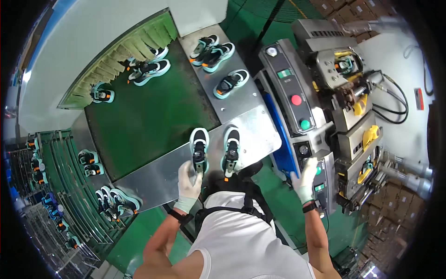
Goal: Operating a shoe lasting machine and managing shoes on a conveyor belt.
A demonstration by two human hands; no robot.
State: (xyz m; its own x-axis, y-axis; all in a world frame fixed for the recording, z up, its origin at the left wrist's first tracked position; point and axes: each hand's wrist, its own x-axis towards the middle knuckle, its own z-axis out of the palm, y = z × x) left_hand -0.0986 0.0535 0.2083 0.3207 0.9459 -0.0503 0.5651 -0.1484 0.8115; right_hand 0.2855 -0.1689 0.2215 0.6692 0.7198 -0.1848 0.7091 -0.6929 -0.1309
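Note:
Two black sneakers with pale mint soles stand side by side on the metal ledge in front of me, a left one (200, 149) and a right one (231, 149) with an orange tab at its heel. My left hand (188, 187), in a white glove, is at the heel of the left sneaker, thumb and fingers apart; whether it touches the shoe is hard to tell. Off to the right, my right hand (305, 182), also gloved, is open over the lower control panel (325, 179) of a machine, its fingertips close to a green button (318, 170).
A green conveyor belt (153, 121) carries more sneakers (149, 72) out from a fringed curtain (125, 51). Other sneakers (218, 56) stand on the metal side plate. The machine's clamps (346, 65) hold shoes at right. A shoe rack (65, 162) stands at left, cartons (395, 204) far right.

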